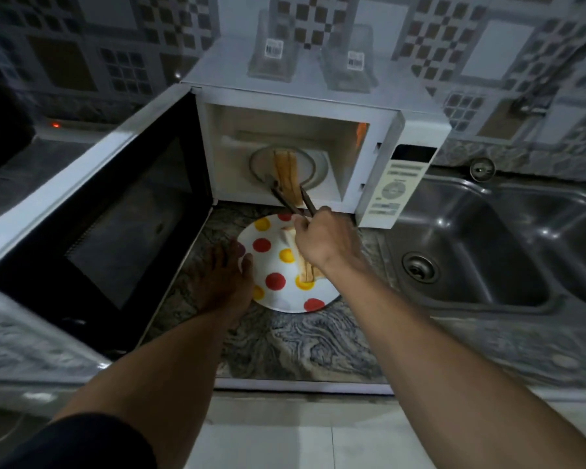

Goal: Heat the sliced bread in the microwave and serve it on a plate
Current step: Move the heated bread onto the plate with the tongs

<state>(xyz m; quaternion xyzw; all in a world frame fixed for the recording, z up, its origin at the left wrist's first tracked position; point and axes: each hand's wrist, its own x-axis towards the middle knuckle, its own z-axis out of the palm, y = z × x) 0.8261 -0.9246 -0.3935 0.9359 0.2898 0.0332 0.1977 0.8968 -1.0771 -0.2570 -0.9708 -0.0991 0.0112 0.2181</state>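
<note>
At your right hand (322, 238), the fingers (300, 225) are curled tight round the handle end of the tongs (293, 199), which reach forward and slightly left past the lip of the microwave (379, 137). The two arms of the tongs straddle the near end of the bread slice (286, 169), one on each side, and look to be pinching it, though the contact itself is too small to be sure of. That slice shows as a narrow strip with its long axis running front to back, in line with the tongs, over the glass turntable (313, 167). Your way out is therefore straight back toward you and down: the spotted plate (274, 265) sits on the counter (301, 343) directly below your right wrist, already carrying bread (288, 236). Your left hand (224, 275) lies flat with fingers extended, holding nothing, touching the plate's left rim beside the open door (115, 211). It steadies the plate; the right does the carrying.
</note>
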